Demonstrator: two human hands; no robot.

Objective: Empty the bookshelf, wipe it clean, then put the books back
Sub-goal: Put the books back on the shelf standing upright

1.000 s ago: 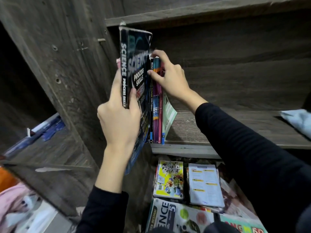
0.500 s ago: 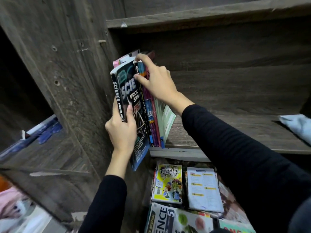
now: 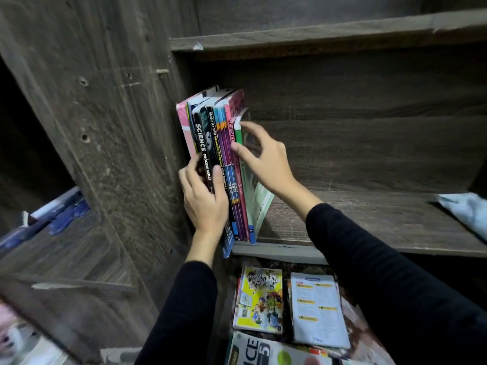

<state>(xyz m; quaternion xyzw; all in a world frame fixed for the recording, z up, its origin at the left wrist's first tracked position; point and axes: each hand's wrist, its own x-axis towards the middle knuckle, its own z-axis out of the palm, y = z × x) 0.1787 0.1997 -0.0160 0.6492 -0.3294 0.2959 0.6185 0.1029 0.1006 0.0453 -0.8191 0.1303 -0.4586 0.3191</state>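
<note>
Left hand [image 3: 205, 204] gripping Science book [image 3: 202, 151], right hand [image 3: 266, 164] touching upright books [image 3: 224, 138]

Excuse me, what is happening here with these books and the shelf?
A person is at the shelf, apparently putting books back. The left hand grips the black book in the upright row at the shelf's left end, its lower end past the front edge. The right hand touches the green book on the row's right side. Below, other books lie flat, and a cloth lies at the far right.
</note>
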